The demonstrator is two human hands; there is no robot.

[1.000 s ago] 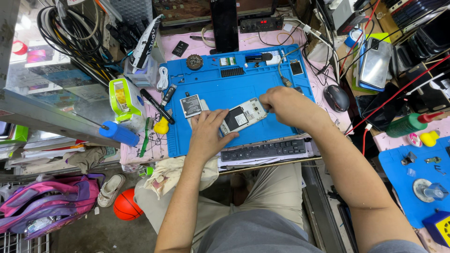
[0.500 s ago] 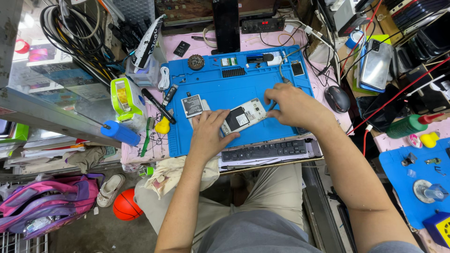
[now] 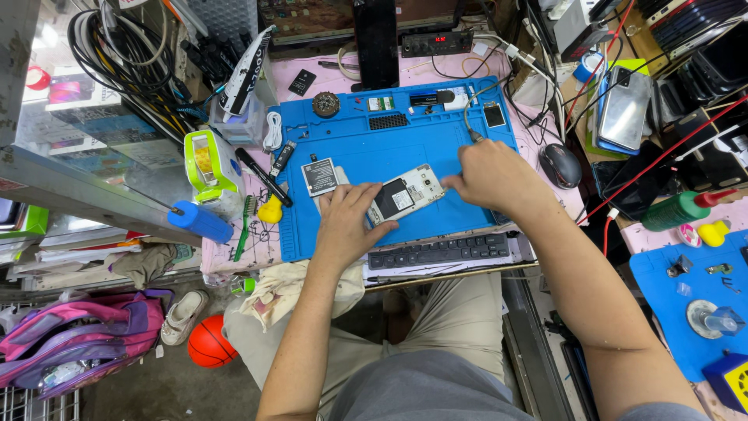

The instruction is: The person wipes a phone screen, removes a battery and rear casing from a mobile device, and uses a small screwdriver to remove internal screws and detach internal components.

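An opened white phone (image 3: pixel 405 195) lies back-side up on a blue work mat (image 3: pixel 389 148), its inner parts showing. My left hand (image 3: pixel 347 218) rests on the mat and holds the phone's left end with the fingers. My right hand (image 3: pixel 487 175) sits at the phone's right end, fingers pinched on a thin tool whose cable runs up the mat. A small black battery-like slab (image 3: pixel 319 176) lies just left of the phone.
A black keyboard (image 3: pixel 440 251) lies at the mat's near edge. A computer mouse (image 3: pixel 559 164) and a silver phone (image 3: pixel 621 109) sit to the right, a green bottle (image 3: pixel 678 210) further right. Cables, a blue-handled tool (image 3: pixel 199 221) and a yellow-green dispenser (image 3: pixel 209 160) crowd the left.
My right hand has shifted slightly right and up along the phone's right end. The left hand and the phone have stayed in place.
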